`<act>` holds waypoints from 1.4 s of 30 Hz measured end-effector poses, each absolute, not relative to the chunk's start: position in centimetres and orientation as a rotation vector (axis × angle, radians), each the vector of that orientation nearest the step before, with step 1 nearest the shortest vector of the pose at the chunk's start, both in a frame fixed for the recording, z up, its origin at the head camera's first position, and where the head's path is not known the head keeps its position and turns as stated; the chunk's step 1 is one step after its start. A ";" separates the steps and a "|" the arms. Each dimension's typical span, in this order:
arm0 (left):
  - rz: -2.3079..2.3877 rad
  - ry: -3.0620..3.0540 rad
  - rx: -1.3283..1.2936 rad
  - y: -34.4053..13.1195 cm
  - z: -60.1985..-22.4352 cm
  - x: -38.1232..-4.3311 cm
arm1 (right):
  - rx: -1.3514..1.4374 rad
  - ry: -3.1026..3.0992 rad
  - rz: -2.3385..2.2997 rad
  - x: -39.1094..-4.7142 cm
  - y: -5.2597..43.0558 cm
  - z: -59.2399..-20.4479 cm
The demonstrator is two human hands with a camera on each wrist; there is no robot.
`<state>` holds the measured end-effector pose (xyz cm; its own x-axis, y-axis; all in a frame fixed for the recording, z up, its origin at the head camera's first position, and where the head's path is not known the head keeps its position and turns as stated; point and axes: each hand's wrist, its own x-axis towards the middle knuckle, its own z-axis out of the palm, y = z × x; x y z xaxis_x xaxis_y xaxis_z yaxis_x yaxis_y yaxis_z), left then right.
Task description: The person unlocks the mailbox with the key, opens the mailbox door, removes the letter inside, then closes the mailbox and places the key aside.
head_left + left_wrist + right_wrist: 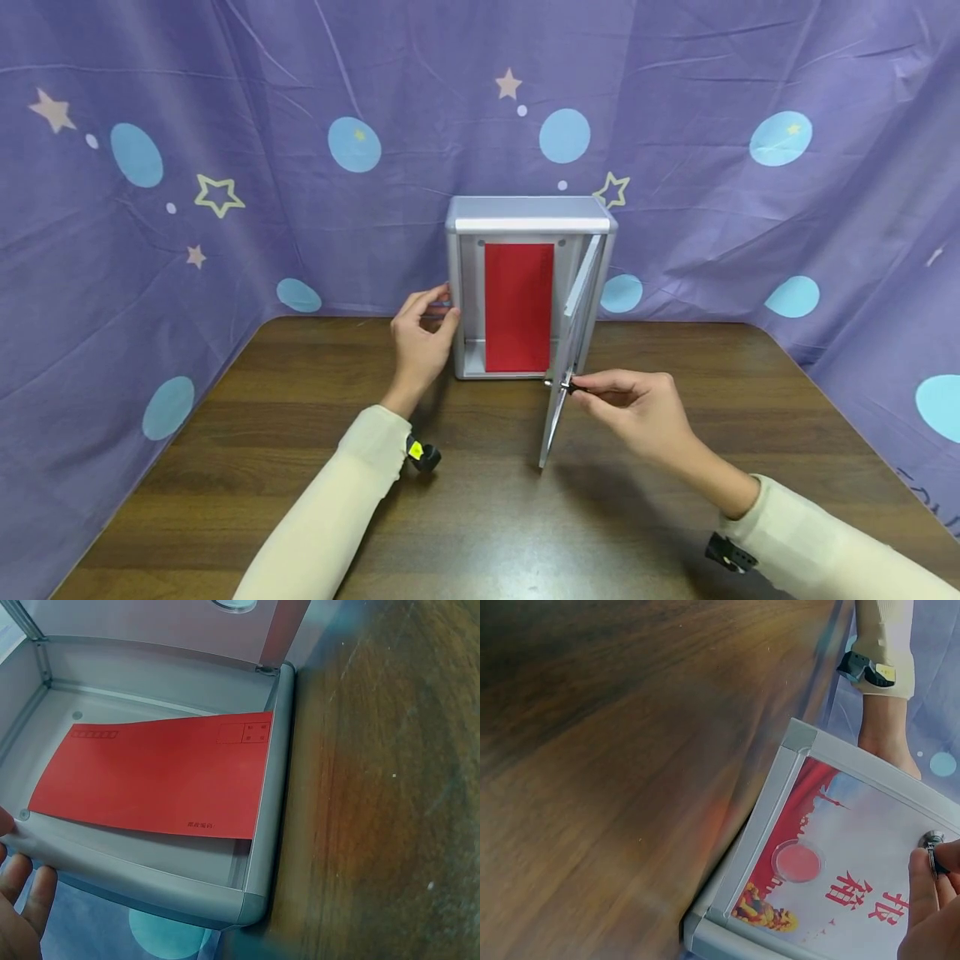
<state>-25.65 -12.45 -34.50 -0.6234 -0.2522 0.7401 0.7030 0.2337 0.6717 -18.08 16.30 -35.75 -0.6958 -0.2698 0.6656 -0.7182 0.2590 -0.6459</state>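
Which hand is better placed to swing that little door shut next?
Probably the right hand: it pinches the key at the lock of the open door. The left hand touches the opposite side of the box, so it might simply steady that.

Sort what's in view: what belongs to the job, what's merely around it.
In the job, apparently:
metal box, touched by left hand
its open door
key, pinched by right hand
red envelope inside

Merely around:
brown table
purple curtain
wrist straps
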 end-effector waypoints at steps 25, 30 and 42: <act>-1.497 -1.733 -0.391 -13.4 -36.8 -28.3 | 0.903 -2.185 1.604 -18.1 20.2 -35.2; -1.519 -1.729 -0.411 -13.7 -37.1 -28.6 | 0.865 -2.218 1.597 -18.2 20.9 -35.1; -1.466 -1.708 -0.391 -13.0 -36.3 -27.6 | 0.880 -2.251 1.633 -18.8 22.1 -34.9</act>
<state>-27.65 -13.04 -36.32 -0.6062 -0.2737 0.7468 0.6968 0.2699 0.6645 -18.83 22.14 -34.87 -0.7950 -0.3350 0.5058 -0.5847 0.2010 -0.7859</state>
